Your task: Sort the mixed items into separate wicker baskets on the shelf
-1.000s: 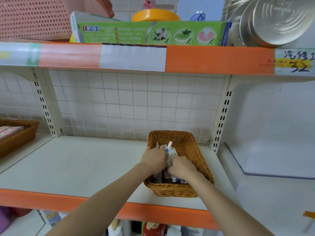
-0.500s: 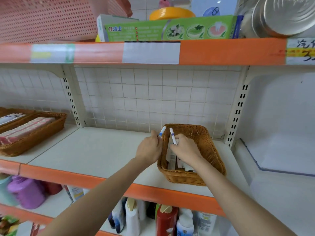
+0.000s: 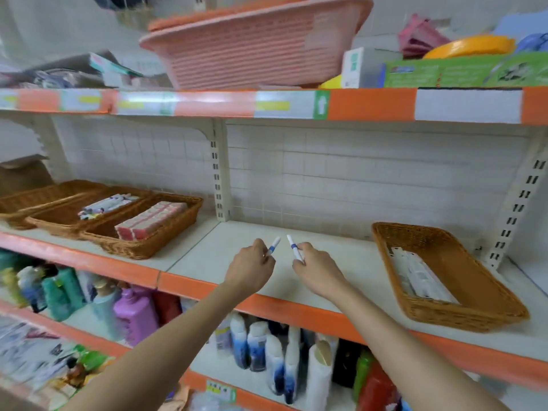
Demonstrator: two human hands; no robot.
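Note:
My left hand grips a white pen with a blue band, tip up. A second white-and-blue pen is pinched in my right hand. Both hands hover over the bare white shelf, close together. To the right stands a wicker basket with white flat packs left in it. At the left are three wicker baskets: one holds pink-and-white packs, one holds pens, and the far one looks bare inside.
An orange shelf edge runs below my hands. Bottles crowd the shelf underneath. Overhead, a pink plastic basket and a green box sit on the upper shelf. A perforated upright divides the shelf back.
Both hands lifted out of the right basket, each with a pen, and moved left over the shelf. The view swung left, bringing the left baskets into sight.

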